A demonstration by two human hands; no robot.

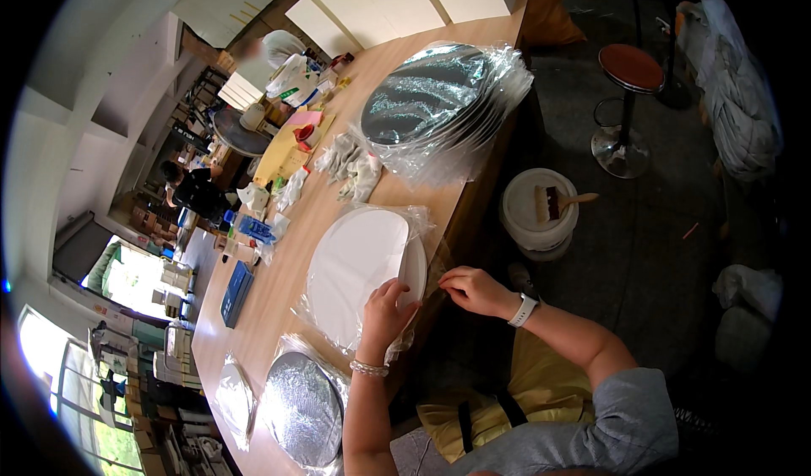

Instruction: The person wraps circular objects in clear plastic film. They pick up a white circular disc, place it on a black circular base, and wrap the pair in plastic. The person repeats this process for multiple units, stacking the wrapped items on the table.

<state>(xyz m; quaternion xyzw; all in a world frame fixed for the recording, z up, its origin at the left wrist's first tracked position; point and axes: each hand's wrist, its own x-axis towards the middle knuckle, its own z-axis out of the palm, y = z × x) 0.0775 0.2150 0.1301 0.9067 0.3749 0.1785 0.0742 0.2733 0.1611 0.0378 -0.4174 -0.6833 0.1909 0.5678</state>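
Note:
A white round board (355,256) lies on the table in front of me, with another white disc (416,265) showing under its right side. Clear plastic film (418,217) surrounds them. My left hand (387,314), with a beaded bracelet on its wrist, is closed at the near right edge of the upper board, fingertips against it. Just off the table's edge, my right hand (480,292) is in a pinch, its fingertips at the loose film beside the boards; the exact grip is too small to see well. A white watch (524,310) is on that wrist.
Silver discs in plastic (431,96) are stacked at the far right of the table; another silver disc (304,408) lies near left. Gloves (351,165), a blue box (237,294) and a bottle (253,227) are also there. A white bucket with a brush (541,214) and a stool (629,70) stand right.

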